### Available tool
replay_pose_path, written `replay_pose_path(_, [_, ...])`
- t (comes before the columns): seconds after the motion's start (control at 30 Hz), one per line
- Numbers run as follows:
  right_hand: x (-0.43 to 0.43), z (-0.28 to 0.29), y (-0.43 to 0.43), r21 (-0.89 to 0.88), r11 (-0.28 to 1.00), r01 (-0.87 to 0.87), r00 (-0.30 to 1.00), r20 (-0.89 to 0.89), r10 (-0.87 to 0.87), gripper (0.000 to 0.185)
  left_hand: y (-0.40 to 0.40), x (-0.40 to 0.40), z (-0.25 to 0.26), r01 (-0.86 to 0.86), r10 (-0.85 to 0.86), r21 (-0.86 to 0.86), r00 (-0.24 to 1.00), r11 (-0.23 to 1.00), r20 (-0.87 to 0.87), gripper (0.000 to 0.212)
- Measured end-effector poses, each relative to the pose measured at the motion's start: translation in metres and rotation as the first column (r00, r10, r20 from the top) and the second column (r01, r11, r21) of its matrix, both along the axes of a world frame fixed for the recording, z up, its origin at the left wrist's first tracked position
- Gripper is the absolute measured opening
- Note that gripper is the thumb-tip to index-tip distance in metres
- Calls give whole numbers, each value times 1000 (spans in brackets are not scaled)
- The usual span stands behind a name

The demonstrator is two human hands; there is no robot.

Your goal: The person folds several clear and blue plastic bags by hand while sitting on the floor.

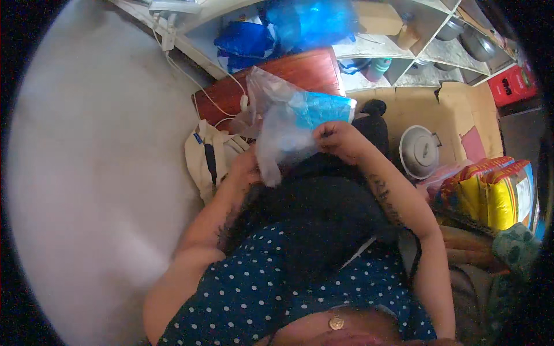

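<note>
A crumpled clear plastic bag [279, 142] is stretched out between my two hands above my lap. My right hand [339, 140] pinches its right edge with bent fingers. At the left edge is my left hand [247, 166], gripping the plastic; its fingertips are partly hidden by the bag and blurred. Just beyond, a light-blue plastic packet [330, 108] lies partly beneath the clear plastic. Black fabric [324, 203] covers my lap below both hands. A cream-coloured bag with a dark strap [210, 155] stands beside my left hand.
Ahead is a reddish wooden surface [298, 69] with a white cable [203, 95] across it. White shelves [415, 65] hold a bottle [378, 69] and metal pots [478, 43]. To the right are a lidded metal pot [419, 151] and yellow-and-red packs [497, 194]. A pale wall [99, 173] borders the left.
</note>
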State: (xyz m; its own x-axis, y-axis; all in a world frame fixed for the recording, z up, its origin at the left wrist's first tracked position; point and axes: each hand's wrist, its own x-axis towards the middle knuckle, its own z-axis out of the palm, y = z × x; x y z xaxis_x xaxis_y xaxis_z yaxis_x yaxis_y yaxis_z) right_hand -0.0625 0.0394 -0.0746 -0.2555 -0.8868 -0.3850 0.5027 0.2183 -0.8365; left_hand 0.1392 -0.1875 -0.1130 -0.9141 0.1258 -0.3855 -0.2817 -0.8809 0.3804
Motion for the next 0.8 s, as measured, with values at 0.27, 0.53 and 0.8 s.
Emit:
replay_pose_path(0.27, [-12, -13, -29, 528, 843, -108, 381, -761, 525, 14, 13, -49, -22, -86, 172, -420, 970, 903, 172, 19])
replay_pose_path(0.53, [-9, -26, -45, 818, 576, 18, 178, -569, 803, 24, -14, -65, -138, 236, 67, -959, 966, 154, 248, 25])
replay_pose_path(0.8, [-21, 10, -21, -7, 999, 32, 850, -527, -31, 47, 7, -1, -119, -77, 180, -991, 979, -107, -95, 35])
